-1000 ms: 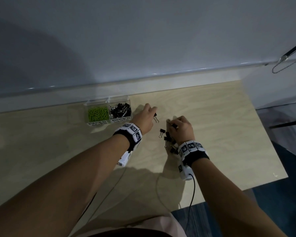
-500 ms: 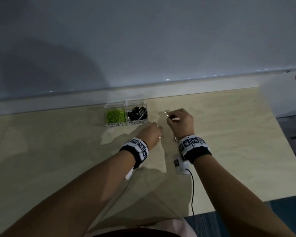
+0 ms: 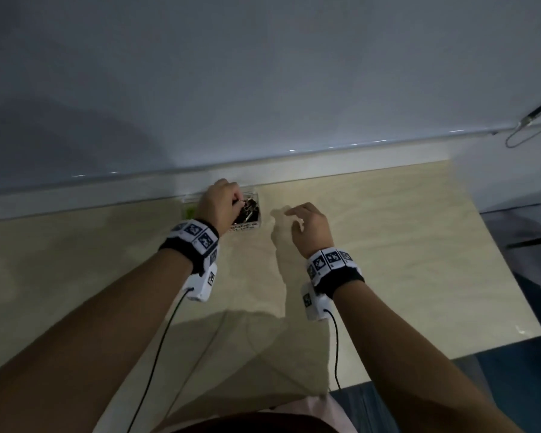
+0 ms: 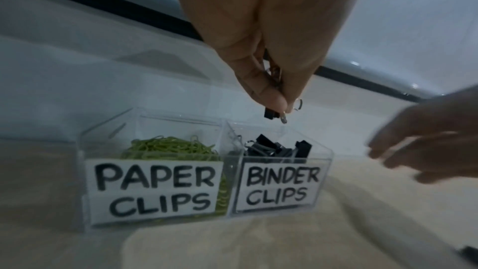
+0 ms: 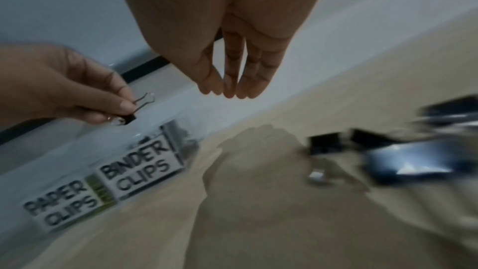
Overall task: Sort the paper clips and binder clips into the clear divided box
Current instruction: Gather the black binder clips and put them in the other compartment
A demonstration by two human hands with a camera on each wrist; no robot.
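Left hand (image 4: 261, 34): fingertips pinched around a small black binder clip with silver wire handles (image 4: 276, 113), held in the air right above the right-hand compartment of the clear plastic divided box (image 4: 324, 153). Same pinch seen from the right wrist view, clip (image 5: 129, 117) gripped between thumb and forefinger, one wire loop sticking up.

Right hand (image 3: 310, 229): holding nothing, fingers straight and close together, tips nearly touching in the right wrist view (image 5: 227, 81); hovering above the pale wooden worktop (image 3: 388, 245), just to the right of the box and apart from it.

Box standing at the far edge of the worktop against the light grey wall (image 3: 263, 73). Left compartment: heap of green wire paper clips (image 4: 170, 148) behind a white label reading "PAPER CLIPS" (image 4: 155, 187). Right compartment: pile of black binder clips (image 4: 279, 148) behind a white label reading "BINDER CLIPS" (image 4: 278, 185).

Farther out, in the right wrist view, blurred: a few loose black binder clips (image 5: 325, 144) lying on the worktop to the right of the box, beside a dark glossy shape too smeared to identify. White wrist-worn cameras with black-and-white marker bands (image 3: 197, 239) on both wrists, thin black cables (image 3: 156, 354) trailing back along the forearms.
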